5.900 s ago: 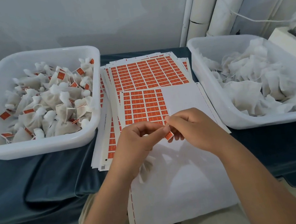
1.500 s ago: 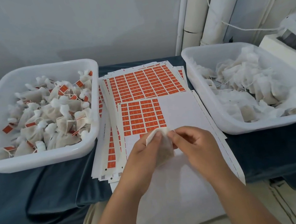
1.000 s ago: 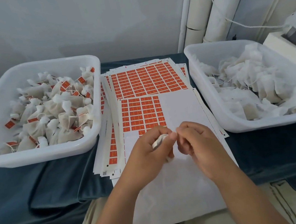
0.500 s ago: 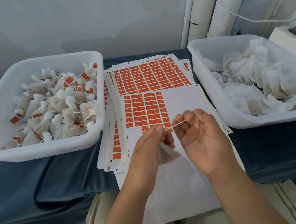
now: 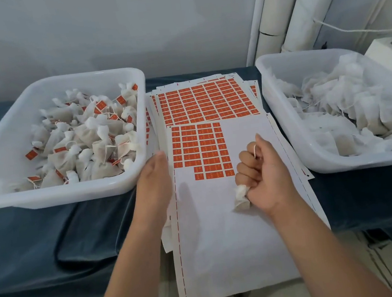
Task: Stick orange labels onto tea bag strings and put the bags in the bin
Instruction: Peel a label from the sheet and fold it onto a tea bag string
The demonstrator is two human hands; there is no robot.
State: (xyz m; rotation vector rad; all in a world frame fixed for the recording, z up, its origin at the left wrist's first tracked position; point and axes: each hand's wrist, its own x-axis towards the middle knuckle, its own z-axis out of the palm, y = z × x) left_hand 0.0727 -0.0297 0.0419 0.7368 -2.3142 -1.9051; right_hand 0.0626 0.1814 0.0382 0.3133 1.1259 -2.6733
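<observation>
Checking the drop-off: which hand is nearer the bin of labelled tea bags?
Left. The left hand lies just beside the bin; the right hand is farther off over the label sheet, gripping a tea bag.

The top label sheet [image 5: 238, 230] is shown white, gridded with orange labels [image 5: 200, 147] and edged by a red dashed line [image 5: 178, 225]. Both bins are seen white: the left bin [image 5: 54, 195], the right bin [image 5: 342, 166]. An off-white tea bag [image 5: 241, 197] is gripped in the right hand [image 5: 264, 171]. The tablecloth [image 5: 52, 242] is rendered dark blue.
</observation>
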